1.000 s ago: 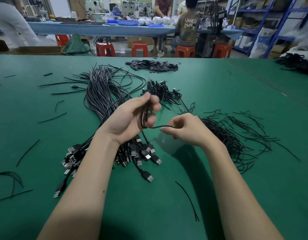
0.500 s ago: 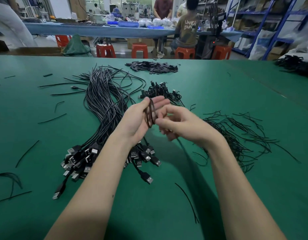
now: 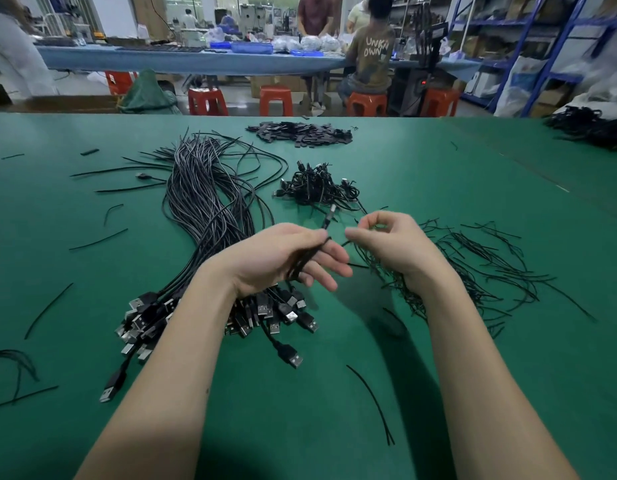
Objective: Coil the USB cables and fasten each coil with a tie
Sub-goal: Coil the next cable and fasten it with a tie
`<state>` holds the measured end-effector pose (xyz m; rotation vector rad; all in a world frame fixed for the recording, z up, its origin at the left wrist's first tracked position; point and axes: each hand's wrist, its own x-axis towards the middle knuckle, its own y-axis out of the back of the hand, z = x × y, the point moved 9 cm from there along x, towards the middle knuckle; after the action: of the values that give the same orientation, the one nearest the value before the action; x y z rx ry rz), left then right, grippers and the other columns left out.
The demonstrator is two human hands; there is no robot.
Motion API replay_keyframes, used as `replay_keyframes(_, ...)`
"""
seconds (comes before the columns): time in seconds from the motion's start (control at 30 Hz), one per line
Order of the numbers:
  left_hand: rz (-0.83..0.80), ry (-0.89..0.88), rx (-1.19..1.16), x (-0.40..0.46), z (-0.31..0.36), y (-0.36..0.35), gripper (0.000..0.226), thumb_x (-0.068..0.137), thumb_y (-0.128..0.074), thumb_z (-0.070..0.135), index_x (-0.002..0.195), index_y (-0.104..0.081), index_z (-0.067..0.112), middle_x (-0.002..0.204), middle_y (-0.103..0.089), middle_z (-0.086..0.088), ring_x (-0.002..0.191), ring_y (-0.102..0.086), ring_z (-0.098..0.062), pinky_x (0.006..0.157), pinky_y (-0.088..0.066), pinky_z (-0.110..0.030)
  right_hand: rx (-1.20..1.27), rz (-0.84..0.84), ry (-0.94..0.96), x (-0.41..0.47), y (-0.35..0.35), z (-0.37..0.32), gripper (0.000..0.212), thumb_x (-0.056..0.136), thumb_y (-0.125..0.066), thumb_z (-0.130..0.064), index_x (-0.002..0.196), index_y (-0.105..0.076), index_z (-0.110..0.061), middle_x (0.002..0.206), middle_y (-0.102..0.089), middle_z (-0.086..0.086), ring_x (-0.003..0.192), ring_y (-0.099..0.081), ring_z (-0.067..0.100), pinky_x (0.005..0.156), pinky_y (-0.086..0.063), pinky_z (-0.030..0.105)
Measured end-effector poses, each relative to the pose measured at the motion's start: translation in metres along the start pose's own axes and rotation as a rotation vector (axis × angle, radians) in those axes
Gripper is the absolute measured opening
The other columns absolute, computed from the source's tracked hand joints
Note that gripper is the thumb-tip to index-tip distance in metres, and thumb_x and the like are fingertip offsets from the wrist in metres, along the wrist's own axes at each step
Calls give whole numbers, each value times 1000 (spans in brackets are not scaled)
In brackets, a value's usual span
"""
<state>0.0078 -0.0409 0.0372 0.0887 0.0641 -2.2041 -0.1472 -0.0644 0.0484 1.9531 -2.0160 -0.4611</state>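
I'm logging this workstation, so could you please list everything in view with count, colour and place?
Table: one, green, foreground.
Uncoiled USB cables: a large bundle, black, left of centre.
Coiled cables: a small pile, black, beyond the hands.
Ties: many loose, black, under the right wrist.
Flat pieces: a pile, black, far centre.
Stools: several, red, behind the table.
Coil: one, black, gripped.
Left hand: holds the coil.
Right hand: pinches a tie end.

green table (image 3: pixel 438 161), red stools (image 3: pixel 276 100), blue shelving (image 3: pixel 574 32)
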Motion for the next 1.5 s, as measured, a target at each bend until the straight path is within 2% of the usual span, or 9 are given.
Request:
replay_keyframes(0.17, 395, 30, 283, 13, -7, 21, 43, 110, -30, 27, 101, -68, 8, 87, -78, 1, 61, -69, -14, 50, -42, -18, 217, -137, 136, -9, -21, -40, 13, 100, -55, -9, 94, -62, -19, 80, -65, -5, 52, -44, 4, 50, -37, 19)
replay_keyframes(0.3, 667, -63, 27, 6, -5, 47, 42, 107, -36, 25, 88, -72, 15, 74, -74, -2, 70, -64, -16, 66, -53, -23, 154, -408, 132, -26, -59, -44, 19, 100, -49, 3, 104, -65, -6, 87, -72, 2, 66, -58, 14, 64, -52, 27)
replay_keyframes(0.4, 641, -89, -171, 8, -7, 46, 43, 108, -34, 27, 96, -73, 14, 76, -69, -7, 72, -53, -25, 65, -45, -30, 163, -419, 155, -29, -65, -44, 19, 100, -49, 7, 104, -65, -3, 96, -74, 11, 73, -64, 22, 74, -54, 35)
replay_keyframes(0.53, 626, -171, 2, 5, 2, 45, 46, 108, -35, 25, 78, -70, 18, 64, -69, 4, 57, -62, -9, 63, -46, -29, 395, -398, 213, -27, -55, -52, 18, 97, -55, 9, 98, -65, -5, 93, -74, 10, 66, -67, 16, 67, -57, 27)
replay_keyframes(0.87, 369, -284, 419, 8, 11, 22, 40, 110, -33, 25, 90, -66, 12, 79, -74, -5, 73, -72, -23, 67, -53, -29, 980, -152, 226, -11, -12, -47, 19, 99, -52, 4, 95, -60, -13, 85, -73, 3, 68, -61, 12, 71, -55, 25)
replay_keyframes(1.1, 486, -215, -253, 8, 1, 35, 43, 110, -30, 24, 98, -66, 5, 84, -76, -6, 75, -72, -16, 65, -56, -23, 384, -619, 185, -29, -61, -38, 18, 94, -58, 11, 94, -68, -3, 95, -75, 16, 70, -70, 17, 69, -60, 28)
replay_keyframes(1.3, 536, -185, -636, 14, -4, 22, 39, 109, -31, 27, 83, -54, 11, 60, -56, 0, 69, -70, -20, 61, -58, -30, 134, -506, 117, -19, -67, -13, 18, 92, -65, 6, 93, -78, -8, 93, -79, 8, 85, -74, 12, 76, -56, 17)
replay_keyframes(1.4, 518, -273, -716, 11, 1, 27, 39, 109, -30, 26, 73, -42, 18, 55, -27, 7, 49, -39, -12, 54, -42, -25, -51, -496, 97, -17, -61, -3, 21, 90, -69, -2, 91, -82, -18, 99, -79, 3, 104, -72, 19, 104, -51, 31)
replay_keyframes(1.5, 357, -297, -850, 11, 5, 22, 38, 107, -34, 28, 70, -38, 21, 57, -21, 8, 47, -23, -10, 49, -33, -23, 125, -379, 26, -12, -51, 0, 26, 93, -66, -4, 80, -80, -22, 103, -79, -2, 117, -66, 23, 105, -50, 41)
